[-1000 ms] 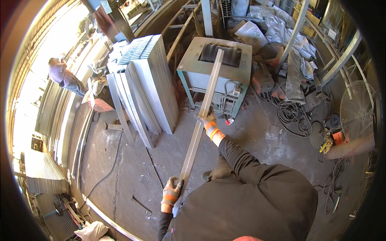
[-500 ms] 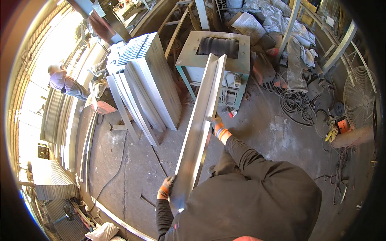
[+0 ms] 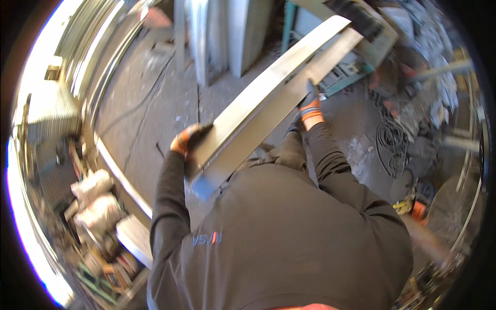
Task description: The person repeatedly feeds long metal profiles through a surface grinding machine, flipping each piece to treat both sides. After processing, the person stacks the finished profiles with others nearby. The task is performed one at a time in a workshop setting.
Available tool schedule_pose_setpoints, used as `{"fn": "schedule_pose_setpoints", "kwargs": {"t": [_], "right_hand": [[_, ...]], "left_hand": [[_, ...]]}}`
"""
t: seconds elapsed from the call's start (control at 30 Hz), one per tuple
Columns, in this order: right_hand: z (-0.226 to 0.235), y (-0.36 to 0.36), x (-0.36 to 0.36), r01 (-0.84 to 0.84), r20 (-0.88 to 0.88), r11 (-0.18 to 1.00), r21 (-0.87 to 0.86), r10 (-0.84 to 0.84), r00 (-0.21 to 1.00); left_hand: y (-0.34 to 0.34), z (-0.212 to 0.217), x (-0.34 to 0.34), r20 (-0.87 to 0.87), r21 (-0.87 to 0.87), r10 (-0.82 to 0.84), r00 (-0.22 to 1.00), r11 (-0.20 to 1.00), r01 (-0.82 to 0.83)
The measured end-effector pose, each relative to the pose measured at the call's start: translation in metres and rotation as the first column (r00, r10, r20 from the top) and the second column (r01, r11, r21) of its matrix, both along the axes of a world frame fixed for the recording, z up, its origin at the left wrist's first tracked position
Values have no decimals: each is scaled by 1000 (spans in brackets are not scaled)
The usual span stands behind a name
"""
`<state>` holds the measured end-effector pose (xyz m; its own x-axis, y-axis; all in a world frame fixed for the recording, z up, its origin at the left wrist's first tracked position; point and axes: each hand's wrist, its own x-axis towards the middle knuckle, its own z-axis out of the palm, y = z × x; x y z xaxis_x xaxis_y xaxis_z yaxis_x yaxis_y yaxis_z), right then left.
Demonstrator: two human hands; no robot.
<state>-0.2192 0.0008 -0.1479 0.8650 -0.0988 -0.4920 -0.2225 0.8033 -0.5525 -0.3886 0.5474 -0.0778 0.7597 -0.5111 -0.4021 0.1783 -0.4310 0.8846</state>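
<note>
Since a moment ago you have swung the long flat grey metal strip lower across your chest, its far end over the green metal machine surface. Your left hand, orange-gloved fingers closed, grips its near end. Your right hand clasps its edge midway.

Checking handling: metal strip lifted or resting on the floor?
Lifted: both gloved hands, left hand and right hand, hold the metal strip slanted above the floor.
</note>
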Motion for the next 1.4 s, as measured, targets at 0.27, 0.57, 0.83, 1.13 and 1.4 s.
{"fn": "schedule_pose_setpoints", "kwargs": {"t": [0.27, 0.57, 0.83, 1.13, 1.4], "right_hand": [[34, 31, 20, -170, 86, 985, 31, 167, 982], [118, 62, 29, -150, 160, 987, -59, 158, 974], [214, 139, 39, -41, 455, 950, -310, 187, 870], [167, 249, 93, 38, 664, 773, -633, 517, 541], [105, 282, 269, -273, 420, 601, -751, 754, 505]], "left_hand": [[-60, 168, 13, 111, 516, 104, 988, 844, -147], [-69, 180, -39, 46, 189, 237, 970, 952, -241], [-60, 193, -44, 397, 699, -149, 905, 688, -193], [-118, 350, 227, 711, -526, 558, 428, 826, -202], [-117, 288, 412, 628, -126, 514, 585, 808, -575]]}}
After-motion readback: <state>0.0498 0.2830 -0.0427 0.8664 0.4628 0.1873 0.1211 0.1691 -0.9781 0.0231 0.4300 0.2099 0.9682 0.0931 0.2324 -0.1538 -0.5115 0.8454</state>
